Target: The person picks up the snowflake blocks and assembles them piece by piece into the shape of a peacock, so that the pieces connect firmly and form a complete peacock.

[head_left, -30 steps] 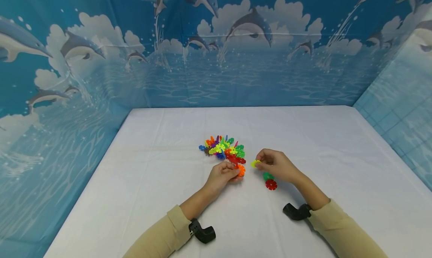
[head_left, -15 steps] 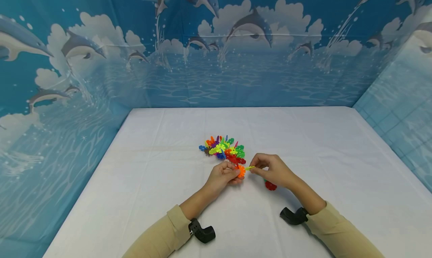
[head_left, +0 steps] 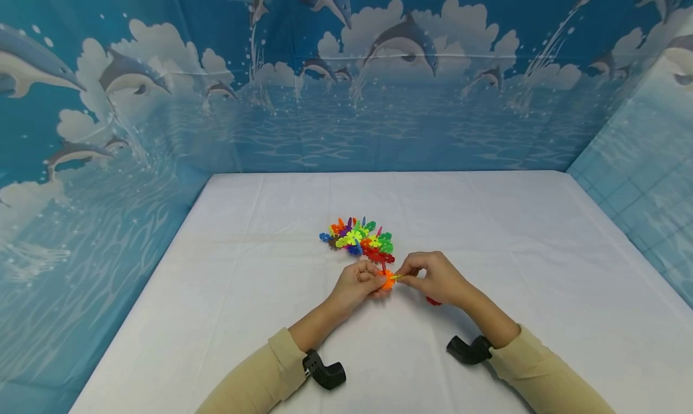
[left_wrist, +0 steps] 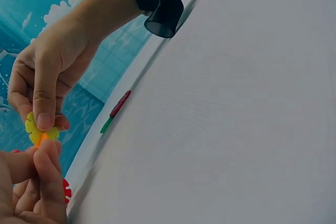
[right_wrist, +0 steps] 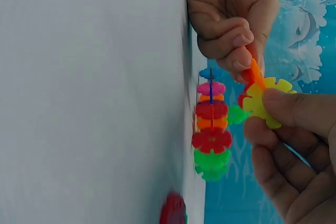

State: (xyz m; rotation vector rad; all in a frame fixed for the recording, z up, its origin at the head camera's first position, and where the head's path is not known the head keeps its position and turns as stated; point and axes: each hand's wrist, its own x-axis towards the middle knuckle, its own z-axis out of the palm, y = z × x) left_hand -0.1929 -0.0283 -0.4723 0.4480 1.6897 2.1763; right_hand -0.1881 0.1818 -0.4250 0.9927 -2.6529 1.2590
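Observation:
Pinched in my left hand (head_left: pixel 354 284) is an orange flower-shaped snowflake building disc (head_left: pixel 388 279). My right hand (head_left: pixel 441 275) pinches a yellow snowflake disc (right_wrist: pixel 255 104) between thumb and index finger. The yellow disc's edge meets the orange disc's edge, roughly at right angles; how deep the slots sit cannot be seen. Just beyond my left fingers lies a cluster of joined multicoloured snowflake discs (head_left: pixel 354 236), with red discs (head_left: pixel 379 256) at its near end. The orange disc appears linked to those red ones. My fingertips hide part of both held discs.
A separate red disc (left_wrist: pixel 121 103) with a green disc (left_wrist: pixel 106 125) lies on the white tablecloth (head_left: pixel 271 221), partly behind my right hand in the head view. Dolphin-print curtains (head_left: pixel 379 125) stand behind the table and along its sides. Each wrist wears a black camera mount (head_left: pixel 325 370).
My right hand has moved left and slightly nearer, bringing the yellow disc from apart to touching the orange one. It now covers most of the loose red and green pair. My left hand barely moved.

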